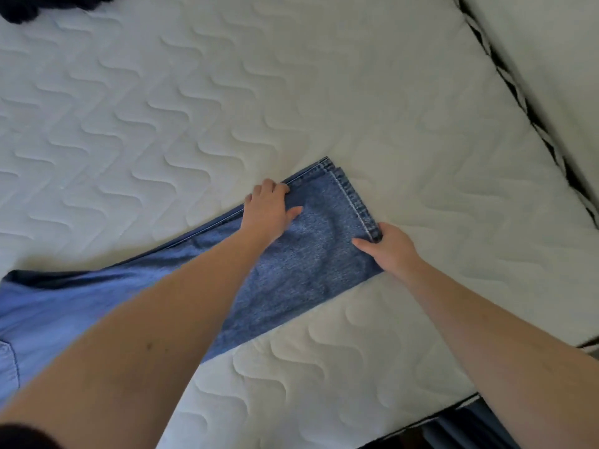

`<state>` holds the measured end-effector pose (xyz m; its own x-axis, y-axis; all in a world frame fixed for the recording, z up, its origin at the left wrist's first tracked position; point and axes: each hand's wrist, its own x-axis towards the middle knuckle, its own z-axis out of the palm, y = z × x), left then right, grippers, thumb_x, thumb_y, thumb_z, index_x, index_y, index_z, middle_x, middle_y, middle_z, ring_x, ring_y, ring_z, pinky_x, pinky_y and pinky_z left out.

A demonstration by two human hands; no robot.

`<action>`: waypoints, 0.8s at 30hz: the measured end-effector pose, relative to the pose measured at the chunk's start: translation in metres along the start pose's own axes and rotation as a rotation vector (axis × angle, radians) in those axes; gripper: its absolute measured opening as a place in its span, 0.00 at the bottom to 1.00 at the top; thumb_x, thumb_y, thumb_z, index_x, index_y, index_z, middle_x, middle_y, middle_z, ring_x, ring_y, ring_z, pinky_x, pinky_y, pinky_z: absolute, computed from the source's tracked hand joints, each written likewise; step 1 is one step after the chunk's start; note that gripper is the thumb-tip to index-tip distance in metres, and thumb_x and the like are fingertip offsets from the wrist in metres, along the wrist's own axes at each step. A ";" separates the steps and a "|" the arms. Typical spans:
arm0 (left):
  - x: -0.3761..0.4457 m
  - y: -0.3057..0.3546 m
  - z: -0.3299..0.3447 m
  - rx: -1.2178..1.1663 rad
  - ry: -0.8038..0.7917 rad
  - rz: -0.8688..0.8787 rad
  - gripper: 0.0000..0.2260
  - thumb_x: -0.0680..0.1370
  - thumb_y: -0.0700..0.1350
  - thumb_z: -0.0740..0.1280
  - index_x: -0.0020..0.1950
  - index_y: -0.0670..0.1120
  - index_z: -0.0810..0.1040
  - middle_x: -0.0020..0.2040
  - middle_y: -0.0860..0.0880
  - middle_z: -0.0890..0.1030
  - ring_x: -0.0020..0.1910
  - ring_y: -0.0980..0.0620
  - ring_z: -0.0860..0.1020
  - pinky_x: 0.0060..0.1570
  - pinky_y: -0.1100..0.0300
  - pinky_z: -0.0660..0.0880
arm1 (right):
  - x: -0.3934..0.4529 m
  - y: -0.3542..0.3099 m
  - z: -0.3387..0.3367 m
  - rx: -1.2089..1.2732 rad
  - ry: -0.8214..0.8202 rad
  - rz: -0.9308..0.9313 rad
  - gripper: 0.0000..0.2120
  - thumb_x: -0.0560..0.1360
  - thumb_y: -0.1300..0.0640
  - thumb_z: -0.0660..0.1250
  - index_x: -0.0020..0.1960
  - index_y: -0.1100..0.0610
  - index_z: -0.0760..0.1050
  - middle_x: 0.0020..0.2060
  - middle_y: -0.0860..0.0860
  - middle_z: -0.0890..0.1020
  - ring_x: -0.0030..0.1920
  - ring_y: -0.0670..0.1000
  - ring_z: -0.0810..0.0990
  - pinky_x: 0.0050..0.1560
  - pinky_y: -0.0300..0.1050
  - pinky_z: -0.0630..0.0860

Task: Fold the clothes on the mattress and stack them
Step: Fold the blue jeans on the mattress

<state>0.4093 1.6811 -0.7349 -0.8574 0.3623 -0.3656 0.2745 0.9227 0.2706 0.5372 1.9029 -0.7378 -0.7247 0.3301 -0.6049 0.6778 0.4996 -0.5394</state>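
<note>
bedroom at home: bare quilted mattress, jeans and dark clothes on it.

White quilted mattress — black zigzag trim along its edge

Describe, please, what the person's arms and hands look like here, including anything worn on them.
Both forearms are bare, with no watch, ring or glove visible on the left hand or right hand. A dark sleeve edge shows only at the lower left corner, on the left arm.
</note>
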 end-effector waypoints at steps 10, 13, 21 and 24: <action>0.053 0.046 -0.007 -0.146 -0.078 0.019 0.21 0.76 0.57 0.69 0.63 0.47 0.77 0.66 0.44 0.67 0.64 0.43 0.68 0.66 0.48 0.67 | -0.014 0.017 -0.005 0.692 -0.023 0.342 0.21 0.83 0.43 0.54 0.53 0.55 0.80 0.43 0.49 0.83 0.43 0.51 0.81 0.47 0.46 0.78; 0.061 0.041 -0.013 -0.289 -0.056 0.033 0.12 0.78 0.50 0.69 0.55 0.43 0.77 0.56 0.43 0.75 0.53 0.42 0.75 0.51 0.54 0.71 | -0.014 0.020 -0.006 0.926 -0.119 0.370 0.14 0.84 0.53 0.57 0.48 0.56 0.79 0.39 0.51 0.84 0.36 0.47 0.82 0.36 0.41 0.79; 0.070 0.035 -0.019 -0.307 -0.036 -0.010 0.08 0.77 0.48 0.70 0.50 0.47 0.74 0.45 0.48 0.77 0.44 0.47 0.74 0.44 0.57 0.67 | -0.021 0.019 -0.001 1.029 -0.103 0.286 0.13 0.83 0.55 0.57 0.57 0.61 0.76 0.48 0.56 0.84 0.40 0.47 0.84 0.40 0.37 0.81; 0.074 0.042 -0.014 -0.316 -0.016 -0.029 0.10 0.77 0.48 0.70 0.54 0.45 0.75 0.47 0.47 0.78 0.46 0.47 0.74 0.46 0.57 0.69 | -0.026 0.017 0.007 1.068 -0.053 0.258 0.13 0.80 0.46 0.61 0.55 0.54 0.77 0.48 0.53 0.85 0.45 0.48 0.84 0.42 0.39 0.81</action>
<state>0.3517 1.7449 -0.7379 -0.8554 0.3408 -0.3901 0.0994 0.8471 0.5221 0.5683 1.8978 -0.7354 -0.5569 0.2778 -0.7828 0.5847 -0.5383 -0.6069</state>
